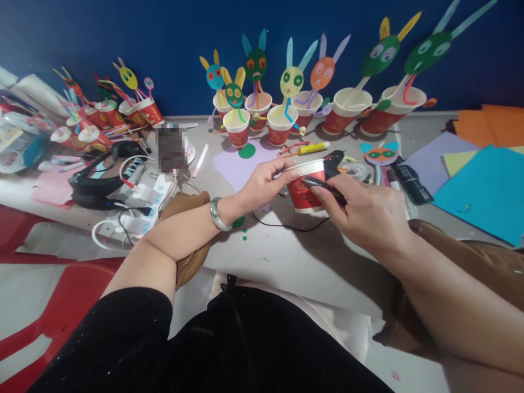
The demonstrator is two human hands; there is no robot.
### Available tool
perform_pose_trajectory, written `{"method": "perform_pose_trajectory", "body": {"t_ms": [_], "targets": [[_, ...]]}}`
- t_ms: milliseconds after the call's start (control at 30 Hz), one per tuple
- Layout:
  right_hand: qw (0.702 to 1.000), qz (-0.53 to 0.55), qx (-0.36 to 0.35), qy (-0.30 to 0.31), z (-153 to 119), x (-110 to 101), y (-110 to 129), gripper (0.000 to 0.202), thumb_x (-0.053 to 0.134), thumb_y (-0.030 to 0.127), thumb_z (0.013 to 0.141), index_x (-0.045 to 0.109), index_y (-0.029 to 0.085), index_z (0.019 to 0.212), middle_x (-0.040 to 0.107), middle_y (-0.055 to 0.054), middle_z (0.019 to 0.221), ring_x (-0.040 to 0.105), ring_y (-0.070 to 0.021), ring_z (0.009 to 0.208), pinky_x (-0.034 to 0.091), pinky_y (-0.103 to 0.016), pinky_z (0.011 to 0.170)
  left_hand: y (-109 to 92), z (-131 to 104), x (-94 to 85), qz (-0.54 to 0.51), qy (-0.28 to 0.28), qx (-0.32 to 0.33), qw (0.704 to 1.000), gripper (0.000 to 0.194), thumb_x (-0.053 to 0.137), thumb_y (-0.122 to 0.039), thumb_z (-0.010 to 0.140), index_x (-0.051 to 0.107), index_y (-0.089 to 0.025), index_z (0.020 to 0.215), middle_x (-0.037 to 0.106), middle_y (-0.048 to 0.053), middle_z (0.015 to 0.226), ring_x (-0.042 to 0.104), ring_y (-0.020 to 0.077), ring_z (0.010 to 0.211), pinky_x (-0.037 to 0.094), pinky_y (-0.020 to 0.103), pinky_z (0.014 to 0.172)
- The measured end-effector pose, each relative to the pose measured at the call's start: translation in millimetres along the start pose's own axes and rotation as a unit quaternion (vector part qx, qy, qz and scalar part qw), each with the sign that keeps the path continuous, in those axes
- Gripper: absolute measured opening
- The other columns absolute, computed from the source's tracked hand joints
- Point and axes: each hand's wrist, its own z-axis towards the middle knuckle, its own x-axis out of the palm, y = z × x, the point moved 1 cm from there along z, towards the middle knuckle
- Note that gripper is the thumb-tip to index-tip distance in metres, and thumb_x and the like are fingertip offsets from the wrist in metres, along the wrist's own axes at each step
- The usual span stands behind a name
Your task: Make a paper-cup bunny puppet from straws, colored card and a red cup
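Over the middle of the table, my left hand (272, 183) grips a red and white paper cup (305, 197) by its rim, thumb and fingers closed on the far-left side. The cup is upright with a slight tilt. From the right, my right hand (366, 210) closes around what look like dark scissors (323, 184), mostly hidden by the fingers. Their narrow tip lies against the upper side of the cup, just below the rim. Whether the tip goes through the cup wall cannot be made out.
Several cups with paper animal figures (292, 82) line the blue wall. Coloured paper sheets (483, 191) lie right, near an orange cat face (380, 154). A power strip (153, 202) with cables and a black headset (98, 180) sit left. A black cable (290, 226) runs beneath the cup.
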Motion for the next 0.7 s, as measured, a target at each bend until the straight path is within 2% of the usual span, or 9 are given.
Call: {"method": "perform_pose_trajectory", "body": {"t_ms": [133,467,700], "targets": [[1.0,-0.008,0.003,-0.016,-0.8,1.6,0.5,0.068,0.033,0.066,0.107,0.076,0.016,0.091,0.07,-0.01,0.07,0.051,-0.0177,0.055,0.02,-0.03,0.056,-1.7,-0.5,0.6,-0.011,0.001,-0.003,1.0,0.052,0.075,-0.068,0.089,0.072,-0.016,0.092,0.072,0.002,0.09,0.063,0.0124,0.084,0.052,0.028,0.084],[1.0,0.002,0.01,-0.014,-1.8,3.6,0.8,0.062,0.036,0.064,0.107,0.075,0.018,0.093,0.068,-0.01,0.07,0.053,-0.0197,0.057,0.021,-0.031,0.059,-5.6,-1.2,0.4,-0.014,0.003,-0.01,1.0,0.053,0.076,-0.068,0.088,0.071,-0.016,0.089,0.068,0.001,0.083,0.059,0.0111,0.077,0.049,0.027,0.076],[0.999,0.032,0.008,-0.027,-1.0,5.9,-0.4,0.058,0.037,0.062,0.107,0.074,0.018,0.094,0.064,-0.008,0.067,0.053,-0.0196,0.058,0.024,-0.031,0.058,-6.1,-1.5,-0.7,-0.006,0.011,-0.022,1.0,0.054,0.075,-0.07,0.088,0.071,-0.016,0.092,0.071,0.002,0.087,0.062,0.013,0.081,0.05,0.028,0.077]]}}
